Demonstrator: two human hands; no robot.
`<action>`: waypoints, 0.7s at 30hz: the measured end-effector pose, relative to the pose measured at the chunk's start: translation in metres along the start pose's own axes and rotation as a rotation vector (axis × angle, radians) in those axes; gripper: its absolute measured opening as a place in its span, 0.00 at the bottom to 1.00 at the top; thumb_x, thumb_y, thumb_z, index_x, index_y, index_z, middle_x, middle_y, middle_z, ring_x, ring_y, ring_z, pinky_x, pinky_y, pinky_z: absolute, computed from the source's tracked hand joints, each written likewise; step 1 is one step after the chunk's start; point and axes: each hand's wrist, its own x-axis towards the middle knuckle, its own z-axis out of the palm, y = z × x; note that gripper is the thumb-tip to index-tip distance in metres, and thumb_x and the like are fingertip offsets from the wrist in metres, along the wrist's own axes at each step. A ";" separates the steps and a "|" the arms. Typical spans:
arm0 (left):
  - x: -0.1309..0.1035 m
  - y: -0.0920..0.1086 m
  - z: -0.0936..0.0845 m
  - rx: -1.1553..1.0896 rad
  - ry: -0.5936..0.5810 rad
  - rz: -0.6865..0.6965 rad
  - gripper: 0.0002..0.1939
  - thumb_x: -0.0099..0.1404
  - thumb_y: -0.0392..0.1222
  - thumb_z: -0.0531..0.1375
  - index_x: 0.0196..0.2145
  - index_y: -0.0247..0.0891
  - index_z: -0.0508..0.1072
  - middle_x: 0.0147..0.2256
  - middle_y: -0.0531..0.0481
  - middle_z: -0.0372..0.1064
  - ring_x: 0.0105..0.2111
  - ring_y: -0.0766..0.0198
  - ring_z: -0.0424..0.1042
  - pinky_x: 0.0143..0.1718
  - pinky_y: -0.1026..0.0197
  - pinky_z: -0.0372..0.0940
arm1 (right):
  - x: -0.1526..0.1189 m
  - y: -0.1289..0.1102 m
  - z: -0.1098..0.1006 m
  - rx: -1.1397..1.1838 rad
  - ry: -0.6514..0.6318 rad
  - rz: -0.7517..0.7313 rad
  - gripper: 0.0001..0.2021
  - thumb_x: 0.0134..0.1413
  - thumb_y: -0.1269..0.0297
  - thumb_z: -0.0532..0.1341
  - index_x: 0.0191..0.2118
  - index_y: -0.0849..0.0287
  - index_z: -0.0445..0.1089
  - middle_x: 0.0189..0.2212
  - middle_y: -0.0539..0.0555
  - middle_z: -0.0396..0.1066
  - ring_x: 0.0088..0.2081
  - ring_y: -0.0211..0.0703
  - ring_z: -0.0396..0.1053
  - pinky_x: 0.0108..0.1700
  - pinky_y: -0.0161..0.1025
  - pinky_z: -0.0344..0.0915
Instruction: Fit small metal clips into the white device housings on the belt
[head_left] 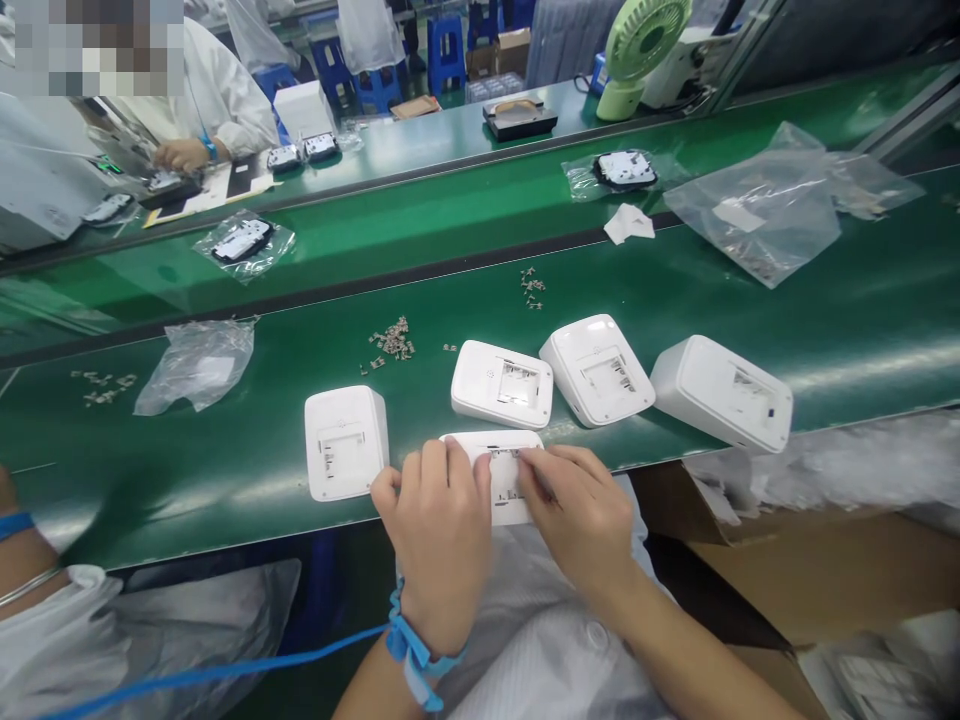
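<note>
At the table's front edge, a white plastic housing [507,512] with an open battery compartment lies between my hands. My left hand [442,520], with a blue wrist strap, is closed around its left side, thumb beside the compartment. My right hand [581,505] pinches at the compartment's right part; whatever is between the fingertips is hidden. Similar white housings lie around: one on the left [345,440], one just behind [501,384], one tilted to the right [598,370] and one farthest right [721,392]. Small metal contacts [394,340] form a pile behind them.
Beyond the green table [247,480] runs a green conveyor belt [420,210] carrying bagged parts [244,240]. Clear plastic bags [199,365] lie on the table. A cardboard box [750,570] stands at lower right. Across the belt, a co-worker's hand [182,154] works; another person's arm [26,560] is at left.
</note>
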 end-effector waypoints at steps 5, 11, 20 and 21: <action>0.000 0.000 0.000 0.006 0.000 0.004 0.10 0.72 0.45 0.56 0.40 0.36 0.73 0.31 0.50 0.67 0.33 0.58 0.65 0.41 0.49 0.51 | 0.001 0.002 0.000 0.057 -0.019 -0.007 0.13 0.55 0.81 0.64 0.43 0.58 0.71 0.28 0.51 0.74 0.36 0.45 0.72 0.41 0.41 0.72; 0.000 0.001 -0.001 0.015 0.000 0.017 0.09 0.72 0.44 0.56 0.39 0.36 0.73 0.30 0.50 0.67 0.32 0.59 0.64 0.41 0.50 0.51 | 0.009 0.006 -0.009 0.029 -0.135 -0.129 0.09 0.58 0.81 0.62 0.40 0.60 0.70 0.28 0.54 0.73 0.37 0.46 0.71 0.40 0.41 0.69; -0.001 0.003 -0.001 0.022 -0.015 -0.008 0.10 0.73 0.43 0.55 0.40 0.35 0.74 0.31 0.50 0.70 0.32 0.58 0.65 0.42 0.49 0.51 | 0.024 0.017 -0.010 0.161 -0.354 -0.132 0.10 0.61 0.78 0.55 0.37 0.58 0.70 0.26 0.52 0.68 0.34 0.44 0.64 0.35 0.40 0.62; -0.001 0.003 -0.001 0.020 -0.011 -0.015 0.10 0.73 0.43 0.55 0.41 0.35 0.74 0.32 0.49 0.70 0.32 0.58 0.66 0.42 0.49 0.50 | 0.023 0.018 -0.009 0.206 -0.335 -0.071 0.09 0.60 0.78 0.55 0.39 0.58 0.69 0.28 0.52 0.69 0.34 0.44 0.65 0.36 0.40 0.63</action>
